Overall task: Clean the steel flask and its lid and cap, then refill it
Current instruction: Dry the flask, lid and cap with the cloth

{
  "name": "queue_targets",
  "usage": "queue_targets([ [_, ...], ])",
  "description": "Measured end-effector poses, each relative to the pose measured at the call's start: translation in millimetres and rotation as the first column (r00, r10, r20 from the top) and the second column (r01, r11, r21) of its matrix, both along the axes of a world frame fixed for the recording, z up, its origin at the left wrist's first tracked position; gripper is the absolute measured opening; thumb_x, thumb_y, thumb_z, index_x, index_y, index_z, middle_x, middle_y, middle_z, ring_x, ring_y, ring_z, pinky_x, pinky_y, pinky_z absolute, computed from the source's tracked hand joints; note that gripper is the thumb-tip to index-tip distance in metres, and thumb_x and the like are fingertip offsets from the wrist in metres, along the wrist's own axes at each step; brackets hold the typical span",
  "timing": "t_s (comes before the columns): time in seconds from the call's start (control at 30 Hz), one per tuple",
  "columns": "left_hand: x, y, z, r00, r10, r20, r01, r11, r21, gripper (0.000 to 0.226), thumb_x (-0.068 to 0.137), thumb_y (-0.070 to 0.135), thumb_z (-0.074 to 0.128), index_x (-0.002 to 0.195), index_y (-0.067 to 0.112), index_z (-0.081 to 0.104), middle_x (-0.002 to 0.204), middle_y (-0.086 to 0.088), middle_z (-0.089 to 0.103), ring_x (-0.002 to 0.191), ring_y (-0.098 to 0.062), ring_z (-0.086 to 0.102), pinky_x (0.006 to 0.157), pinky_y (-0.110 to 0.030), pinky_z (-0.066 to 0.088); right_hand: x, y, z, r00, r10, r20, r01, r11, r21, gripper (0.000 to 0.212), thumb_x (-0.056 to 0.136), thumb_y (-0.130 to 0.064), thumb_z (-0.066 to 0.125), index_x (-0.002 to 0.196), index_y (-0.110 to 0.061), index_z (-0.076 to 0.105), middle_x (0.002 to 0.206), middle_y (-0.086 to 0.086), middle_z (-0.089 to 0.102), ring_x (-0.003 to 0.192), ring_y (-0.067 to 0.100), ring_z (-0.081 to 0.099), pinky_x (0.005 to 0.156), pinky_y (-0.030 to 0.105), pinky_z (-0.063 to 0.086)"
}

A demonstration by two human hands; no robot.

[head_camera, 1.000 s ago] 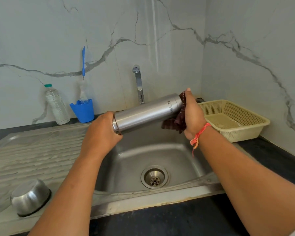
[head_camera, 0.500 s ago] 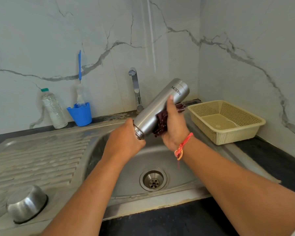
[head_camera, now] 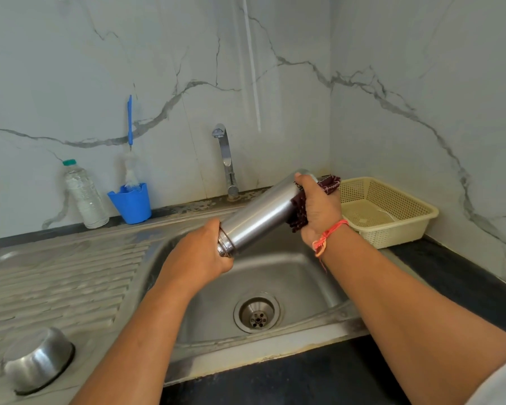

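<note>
A steel flask (head_camera: pixel 259 214) lies tilted above the sink (head_camera: pixel 278 276), its open neck low at the left and its base high at the right. My left hand (head_camera: pixel 200 252) grips the neck end. My right hand (head_camera: pixel 319 209) wraps a dark maroon cloth (head_camera: pixel 329 182) round the flask's upper part near the base. An upturned steel cap (head_camera: pixel 38 361) sits on the drainboard at the lower left. No lid is visible.
A tap (head_camera: pixel 225 159) rises behind the sink. A blue cup (head_camera: pixel 132 203) with a bottle brush and a plastic water bottle (head_camera: pixel 84 194) stand at the back left. A cream plastic basket (head_camera: pixel 389 211) sits on the dark counter at the right.
My right hand with the cloth slid from the flask's middle up toward its base. The flask has tilted a little flatter and both hands shifted slightly right.
</note>
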State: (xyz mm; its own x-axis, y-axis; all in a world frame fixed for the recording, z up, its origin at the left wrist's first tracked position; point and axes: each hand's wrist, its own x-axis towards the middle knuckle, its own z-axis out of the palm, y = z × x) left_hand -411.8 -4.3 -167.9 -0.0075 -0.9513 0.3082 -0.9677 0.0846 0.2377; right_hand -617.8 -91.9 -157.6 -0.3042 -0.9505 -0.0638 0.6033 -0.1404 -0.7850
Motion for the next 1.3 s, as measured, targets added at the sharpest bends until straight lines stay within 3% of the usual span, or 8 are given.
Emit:
queue_targets([
  [0.33,4,1,-13,0.986,-0.129,-0.107,0.131,0.991,0.010,0.112,0.071,0.057,0.088,0.156,0.038,0.016,0.148,0.002,0.047,0.117,-0.018,0.054,0.094,-0.038,0.052,30,16,-3,0.987,0.080,-0.138,-0.104,0.979,-0.177,0.056,0.067,-0.025,0.086,0.114,-0.016,0.058,0.099,0.008,0.064,0.086,0.022,0.065,0.076,0.047,0.060],
  [0.57,-9,-5,-17,0.956,-0.109,-0.271,0.089,0.992,-0.084,0.108,0.065,0.065,0.088,0.150,0.035,0.028,0.124,0.015,0.048,0.108,-0.014,0.056,0.090,-0.039,0.055,37,35,4,0.919,0.090,-0.384,-0.214,0.932,-0.294,0.044,0.074,-0.026,0.084,0.106,-0.016,0.056,0.098,0.009,0.065,0.086,0.019,0.066,0.070,0.039,0.062],
  [0.67,-2,-9,-17,0.959,-0.053,-0.278,0.017,0.991,-0.130,0.103,0.067,0.052,0.091,0.148,0.035,0.029,0.127,0.007,0.054,0.106,-0.019,0.059,0.089,-0.043,0.056,35,38,7,0.777,0.018,-0.630,-0.316,0.876,-0.364,0.035,0.085,-0.033,0.079,0.106,-0.019,0.055,0.104,0.009,0.062,0.089,0.017,0.064,0.062,0.032,0.058],
  [0.8,24,-13,-12,0.990,0.059,-0.127,-0.083,0.978,-0.192,0.101,0.070,0.031,0.090,0.152,0.034,0.031,0.136,-0.002,0.055,0.108,-0.023,0.057,0.087,-0.041,0.052,30,31,-3,0.405,-0.158,-0.901,-0.429,0.838,-0.339,0.043,0.097,-0.044,0.058,0.132,-0.020,0.053,0.127,0.003,0.054,0.122,0.016,0.051,0.109,0.037,0.042],
  [0.93,34,-12,-9,0.996,0.075,0.057,-0.063,0.980,-0.187,0.100,0.070,0.027,0.089,0.153,0.030,0.035,0.139,-0.003,0.055,0.117,-0.025,0.056,0.097,-0.044,0.049,29,36,-3,0.274,-0.098,-0.957,-0.532,0.813,-0.236,0.063,0.103,-0.048,0.046,0.156,-0.020,0.027,0.158,0.005,0.034,0.146,0.016,0.032,0.122,0.032,0.024],
  [1.13,28,-10,-5,0.968,0.038,0.248,0.044,0.947,-0.318,0.092,0.066,0.028,0.089,0.146,0.031,0.044,0.129,0.002,0.061,0.110,-0.024,0.058,0.092,-0.042,0.041,21,45,9,0.438,-0.076,-0.896,-0.468,0.832,-0.299,0.038,0.104,-0.044,0.046,0.134,-0.023,0.054,0.126,-0.001,0.059,0.116,0.010,0.053,0.099,0.027,0.042],
  [1.2,26,-9,-5,0.950,0.040,0.310,0.079,0.928,-0.363,0.089,0.063,0.027,0.091,0.142,0.031,0.049,0.125,0.002,0.064,0.107,-0.025,0.060,0.092,-0.043,0.043,15,43,11,0.518,0.067,-0.853,-0.449,0.870,-0.205,0.044,0.101,-0.055,0.044,0.120,-0.021,0.065,0.115,0.004,0.068,0.106,0.017,0.063,0.087,0.030,0.052],
  [1.3,22,-8,-6,0.924,0.031,0.380,0.130,0.911,-0.391,0.087,0.061,0.027,0.092,0.138,0.034,0.052,0.123,0.005,0.065,0.108,-0.024,0.061,0.094,-0.044,0.044,5,36,9,0.586,0.419,-0.694,-0.551,0.834,0.038,0.068,0.092,-0.075,0.042,0.106,-0.017,0.075,0.108,0.012,0.075,0.103,0.030,0.071,0.095,0.048,0.056],
])
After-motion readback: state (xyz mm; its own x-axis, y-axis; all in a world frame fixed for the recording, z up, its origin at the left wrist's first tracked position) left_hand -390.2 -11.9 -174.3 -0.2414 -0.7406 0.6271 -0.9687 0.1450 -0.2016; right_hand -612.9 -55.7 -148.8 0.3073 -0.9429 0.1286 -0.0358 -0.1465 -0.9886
